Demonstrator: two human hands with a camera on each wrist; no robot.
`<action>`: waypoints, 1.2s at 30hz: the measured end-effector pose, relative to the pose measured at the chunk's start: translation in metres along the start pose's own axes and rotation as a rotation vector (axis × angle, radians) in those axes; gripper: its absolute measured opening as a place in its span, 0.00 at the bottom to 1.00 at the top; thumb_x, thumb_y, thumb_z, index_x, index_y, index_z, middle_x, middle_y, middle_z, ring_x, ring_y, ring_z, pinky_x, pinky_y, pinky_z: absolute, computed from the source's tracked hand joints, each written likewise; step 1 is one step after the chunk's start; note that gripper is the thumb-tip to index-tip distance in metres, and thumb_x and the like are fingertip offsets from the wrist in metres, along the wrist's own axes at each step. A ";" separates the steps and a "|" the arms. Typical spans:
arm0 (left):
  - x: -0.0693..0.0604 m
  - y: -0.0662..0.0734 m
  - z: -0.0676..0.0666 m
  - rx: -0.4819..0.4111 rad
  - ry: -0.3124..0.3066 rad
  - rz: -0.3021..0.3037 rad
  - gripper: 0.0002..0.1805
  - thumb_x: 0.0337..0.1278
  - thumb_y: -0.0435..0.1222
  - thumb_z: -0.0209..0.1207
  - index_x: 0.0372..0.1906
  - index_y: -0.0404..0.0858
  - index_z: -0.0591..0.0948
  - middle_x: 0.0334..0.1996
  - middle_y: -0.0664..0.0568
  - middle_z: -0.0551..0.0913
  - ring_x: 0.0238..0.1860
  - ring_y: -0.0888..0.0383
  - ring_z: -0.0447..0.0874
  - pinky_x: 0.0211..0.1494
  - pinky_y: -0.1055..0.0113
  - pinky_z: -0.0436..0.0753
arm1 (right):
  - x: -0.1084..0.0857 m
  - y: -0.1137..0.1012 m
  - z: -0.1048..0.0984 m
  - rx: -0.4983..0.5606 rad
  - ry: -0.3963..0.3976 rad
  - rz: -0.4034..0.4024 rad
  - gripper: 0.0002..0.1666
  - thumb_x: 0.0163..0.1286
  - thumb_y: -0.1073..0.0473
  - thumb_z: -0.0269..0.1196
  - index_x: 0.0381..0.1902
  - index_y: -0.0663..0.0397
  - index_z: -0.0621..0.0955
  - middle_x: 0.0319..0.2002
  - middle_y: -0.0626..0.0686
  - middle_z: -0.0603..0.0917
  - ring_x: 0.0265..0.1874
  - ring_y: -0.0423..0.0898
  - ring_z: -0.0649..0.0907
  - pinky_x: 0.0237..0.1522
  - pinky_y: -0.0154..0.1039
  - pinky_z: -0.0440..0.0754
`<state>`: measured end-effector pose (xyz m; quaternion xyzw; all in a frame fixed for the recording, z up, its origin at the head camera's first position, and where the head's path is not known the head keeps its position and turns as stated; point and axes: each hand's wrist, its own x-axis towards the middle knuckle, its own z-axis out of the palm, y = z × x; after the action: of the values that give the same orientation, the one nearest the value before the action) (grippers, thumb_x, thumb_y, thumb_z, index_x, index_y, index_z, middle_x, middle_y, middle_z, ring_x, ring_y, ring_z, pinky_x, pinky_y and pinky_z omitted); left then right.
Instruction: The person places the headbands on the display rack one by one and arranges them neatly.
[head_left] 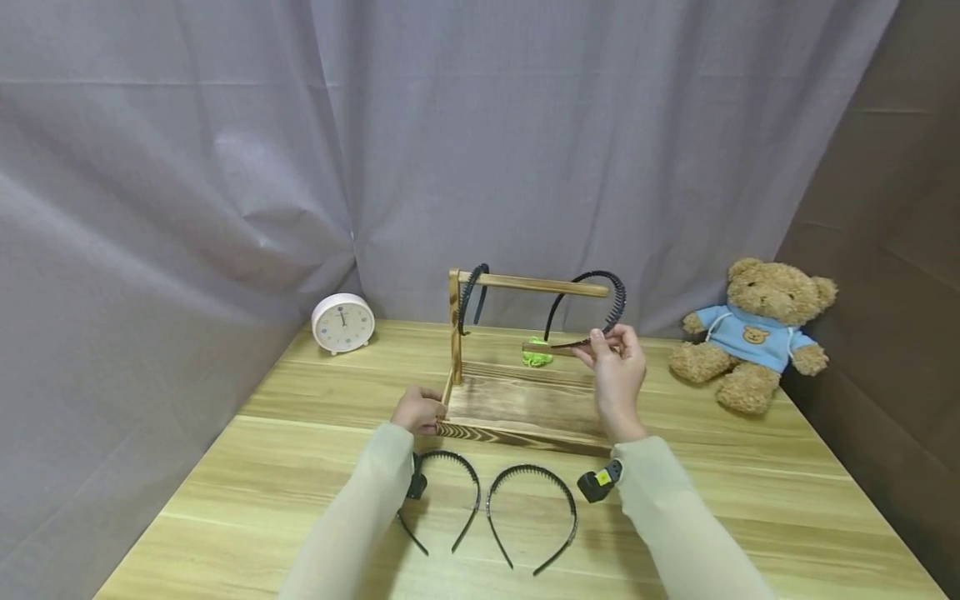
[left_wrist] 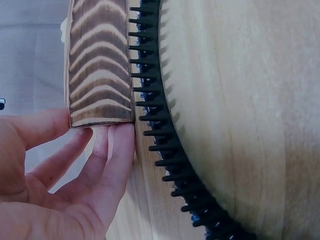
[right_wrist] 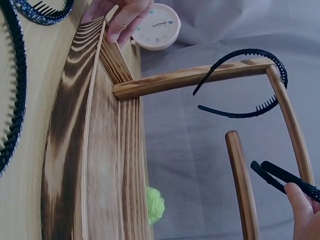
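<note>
A wooden rack (head_left: 525,440) has a tray-like base, a post on its left and two bars. My left hand (head_left: 418,410) grips the base's front left corner; in the left wrist view its fingers (left_wrist: 112,160) meet the striped end of the wood. My right hand (head_left: 621,375) pinches one end of a black toothed headband (head_left: 619,304), whose arch is by the upper bar's (head_left: 532,284) free end. Whether it rests on that bar I cannot tell. The lower bar (right_wrist: 240,185) passes near this hand. Another black headband (head_left: 467,302) hangs at the upper bar's left end.
Two black headbands, one left (head_left: 474,479) and one right (head_left: 573,504), lie on the table before the rack. Behind it sits a bright green, fluffy item (head_left: 536,360). A white clock (head_left: 342,323) stands back left; a teddy bear (head_left: 757,333) sits at the right.
</note>
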<state>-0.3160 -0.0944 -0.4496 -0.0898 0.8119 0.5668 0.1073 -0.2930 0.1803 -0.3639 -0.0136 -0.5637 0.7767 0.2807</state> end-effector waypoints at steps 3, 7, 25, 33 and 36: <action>0.000 0.001 0.000 0.005 -0.001 0.000 0.22 0.60 0.27 0.59 0.60 0.27 0.75 0.36 0.44 0.80 0.26 0.58 0.73 0.33 0.63 0.86 | -0.001 0.001 0.003 -0.017 -0.009 -0.001 0.07 0.72 0.69 0.56 0.34 0.62 0.70 0.35 0.51 0.72 0.30 0.43 0.83 0.43 0.39 0.86; 0.000 0.001 0.000 0.004 0.001 -0.002 0.22 0.59 0.27 0.59 0.59 0.27 0.76 0.35 0.45 0.79 0.26 0.59 0.73 0.33 0.63 0.86 | -0.002 0.003 0.007 -0.030 -0.015 0.006 0.06 0.72 0.68 0.56 0.36 0.64 0.69 0.35 0.52 0.72 0.30 0.43 0.83 0.43 0.39 0.86; 0.003 -0.002 0.000 0.010 0.008 -0.002 0.21 0.60 0.27 0.59 0.59 0.28 0.76 0.31 0.49 0.77 0.24 0.61 0.72 0.32 0.65 0.85 | -0.009 0.009 0.026 -0.092 -0.054 -0.028 0.08 0.72 0.67 0.57 0.39 0.68 0.69 0.36 0.52 0.71 0.33 0.45 0.81 0.47 0.41 0.86; 0.004 -0.002 -0.001 0.018 0.012 -0.008 0.21 0.59 0.27 0.60 0.58 0.28 0.77 0.35 0.46 0.79 0.27 0.58 0.75 0.32 0.64 0.86 | -0.010 0.013 0.035 -0.113 -0.048 -0.028 0.07 0.72 0.68 0.57 0.37 0.67 0.69 0.35 0.52 0.71 0.35 0.48 0.83 0.43 0.37 0.86; 0.006 -0.003 -0.001 0.020 0.010 -0.011 0.21 0.59 0.27 0.60 0.59 0.29 0.77 0.36 0.45 0.80 0.28 0.58 0.75 0.33 0.64 0.86 | -0.011 0.015 0.038 -0.123 -0.051 -0.018 0.07 0.72 0.68 0.57 0.37 0.66 0.69 0.35 0.52 0.70 0.35 0.47 0.82 0.43 0.36 0.86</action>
<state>-0.3210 -0.0963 -0.4538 -0.0960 0.8175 0.5576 0.1070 -0.3034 0.1392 -0.3663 -0.0059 -0.6173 0.7382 0.2720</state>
